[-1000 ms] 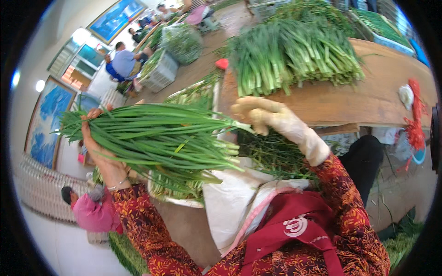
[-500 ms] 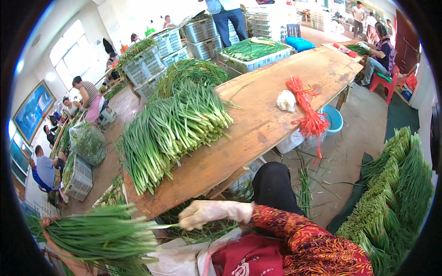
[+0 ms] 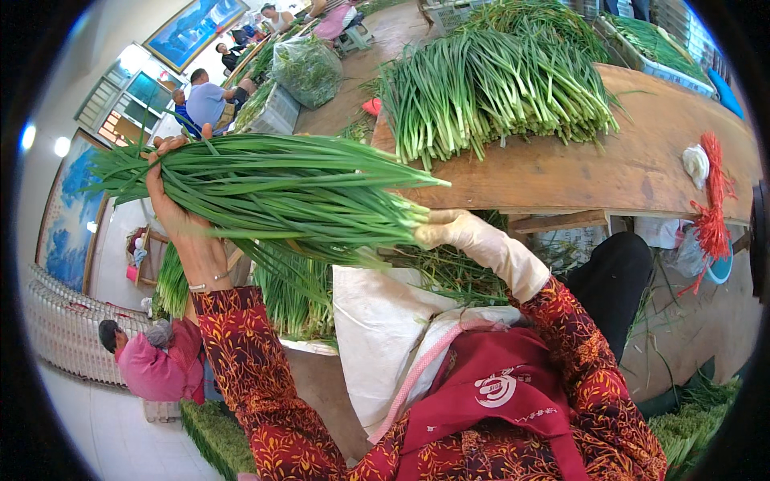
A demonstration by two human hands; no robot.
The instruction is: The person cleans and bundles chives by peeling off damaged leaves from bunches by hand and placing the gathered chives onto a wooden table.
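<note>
A big loose bunch of garlic chives (image 3: 289,188) is held up in front of me, leaves toward the left and pale stalk ends toward the right. My bare left hand (image 3: 168,180) is wrapped round its leafy end, with a thin bracelet at the wrist. At the stalk ends is my right hand (image 3: 453,231), in a cream glove, its fingers closed on some stalks; the fingertips are partly hidden. Beyond the bunch, a large pile of garlic chives (image 3: 497,96) lies on the wooden table (image 3: 674,120), stalk ends facing me.
Red ties (image 3: 712,200) hang over the table's right edge beside a small white bundle (image 3: 695,166). More chives (image 3: 289,293) lie below my left forearm. A white sack (image 3: 377,329) covers my lap. A person in pink (image 3: 160,365) sits at lower left; bundled chives (image 3: 698,425) stand at lower right.
My view has swung left. The bunch in my left hand has come up and in front of me. My right hand, earlier pulling at a stalk apart from the bunch, is now against its stalk ends.
</note>
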